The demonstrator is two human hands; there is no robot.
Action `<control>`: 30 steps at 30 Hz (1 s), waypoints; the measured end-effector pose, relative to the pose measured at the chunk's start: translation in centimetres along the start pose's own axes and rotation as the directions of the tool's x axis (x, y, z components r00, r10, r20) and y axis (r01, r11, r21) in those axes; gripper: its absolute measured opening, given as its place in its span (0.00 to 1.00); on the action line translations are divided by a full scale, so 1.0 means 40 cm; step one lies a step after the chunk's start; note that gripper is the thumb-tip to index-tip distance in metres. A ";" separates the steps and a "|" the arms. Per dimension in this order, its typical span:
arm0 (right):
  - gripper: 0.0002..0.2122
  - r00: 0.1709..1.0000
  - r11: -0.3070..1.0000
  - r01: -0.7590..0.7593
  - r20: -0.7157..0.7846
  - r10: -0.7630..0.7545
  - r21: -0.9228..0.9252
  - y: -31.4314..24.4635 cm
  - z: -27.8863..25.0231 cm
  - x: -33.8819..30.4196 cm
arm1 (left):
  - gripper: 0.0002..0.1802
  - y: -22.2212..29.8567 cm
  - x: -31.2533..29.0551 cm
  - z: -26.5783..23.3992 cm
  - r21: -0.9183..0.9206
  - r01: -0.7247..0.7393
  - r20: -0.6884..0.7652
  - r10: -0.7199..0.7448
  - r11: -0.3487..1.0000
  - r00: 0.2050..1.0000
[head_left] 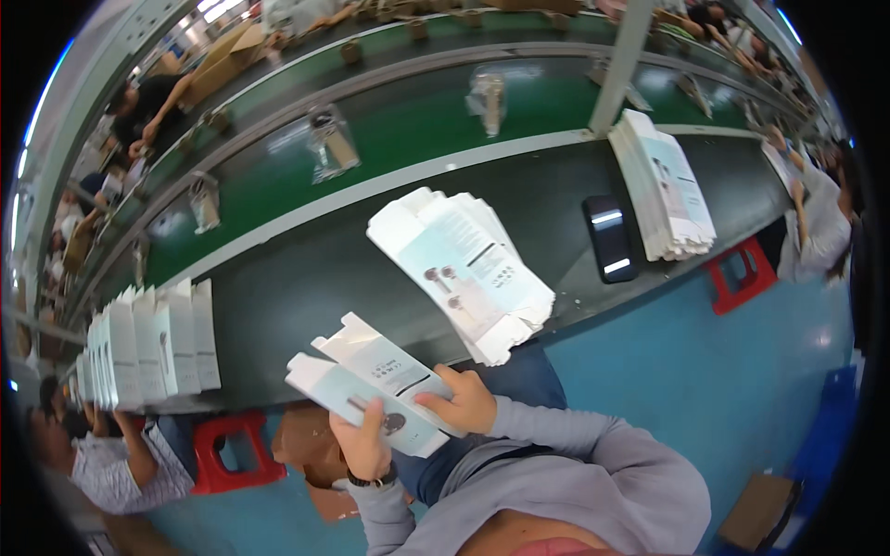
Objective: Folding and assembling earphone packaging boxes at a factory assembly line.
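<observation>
A white and pale-blue paper carton (375, 380) is tilted over the near edge of the dark worktop, its end flaps sticking out at the far end. My left hand (364, 447), with a dark band at the wrist, grips its near left side, thumb on the printed face. On the other side, my right hand (468, 403) holds its right panel, thumb across the print. Two faces show with a fold or gap between them; I cannot tell how far it is opened out. Just beyond lies a fanned stack of flat cartons (464, 264) with similar print.
A black phone (608, 239) lies beside another flat carton stack (663, 190) at right. Standing cartons (153, 347) line the left end. Bagged items (332, 144) sit on the green conveyor (408, 116) beyond. Red stools (236, 452) and co-workers flank the worktop.
</observation>
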State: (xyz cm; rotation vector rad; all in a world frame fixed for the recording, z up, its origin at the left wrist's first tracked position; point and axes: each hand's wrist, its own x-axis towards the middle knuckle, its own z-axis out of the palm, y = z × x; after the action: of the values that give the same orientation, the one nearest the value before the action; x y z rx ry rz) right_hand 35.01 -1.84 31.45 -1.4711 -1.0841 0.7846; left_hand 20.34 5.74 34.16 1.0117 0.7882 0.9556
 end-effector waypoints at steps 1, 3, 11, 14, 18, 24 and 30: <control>0.13 1.000 1.000 0.006 0.030 -0.006 0.009 0.002 -0.006 -0.002 | 0.31 -0.005 0.004 -0.014 -0.032 0.097 0.010 -0.096 0.995 0.995; 0.13 0.994 0.998 -0.054 0.100 0.050 0.031 -0.013 -0.007 0.008 | 0.36 -0.049 -0.013 -0.082 -0.194 0.102 0.033 -0.097 0.976 0.995; 0.23 0.910 0.958 -0.106 0.414 -0.014 0.265 -0.002 0.076 0.008 | 0.70 -0.015 -0.016 -0.069 -0.456 0.049 0.340 0.123 0.889 0.933; 0.33 0.967 0.889 0.198 0.066 -0.246 0.412 0.001 0.083 0.005 | 0.60 -0.001 -0.003 -0.108 0.069 -0.225 0.169 0.211 0.972 0.963; 0.44 0.960 0.845 0.181 0.097 -0.264 0.503 -0.023 0.100 0.015 | 0.54 0.000 -0.025 -0.084 0.435 -0.129 0.279 0.002 0.891 0.960; 0.43 0.950 0.909 -0.030 0.295 -0.104 0.416 -0.005 0.098 0.015 | 0.49 0.010 -0.042 -0.104 0.463 -0.649 0.471 0.452 0.604 0.757; 0.43 0.944 0.965 0.167 0.251 -0.216 0.202 0.019 0.064 0.007 | 0.37 0.036 -0.018 -0.084 0.575 -0.651 0.512 0.402 0.496 0.759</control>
State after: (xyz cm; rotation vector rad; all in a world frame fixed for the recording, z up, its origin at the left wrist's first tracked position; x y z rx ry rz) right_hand 32.94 -0.61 30.27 -1.1082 -1.3058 0.9358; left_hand 16.72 6.51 34.45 2.1845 0.5736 0.9627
